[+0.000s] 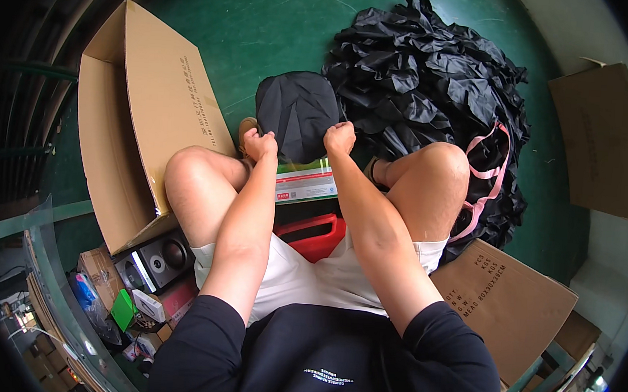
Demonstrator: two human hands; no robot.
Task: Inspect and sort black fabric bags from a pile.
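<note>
Left hand (261,144) and right hand (340,138) both pinch closed on opposite near corners of the black fabric piece (298,111) ahead of the knees (443,165), likely to keep it spread, with the black fabric pile (428,80) just beside it, presumably for easy reach.

A glossy green floor (260,28), marked with pale scratches, carries a broad, crumpled heap of black fabric (431,84) ahead and to the right. An open cardboard box (167,84) rests on it at the left; a brown carton (598,139) stands at the far right.
</note>
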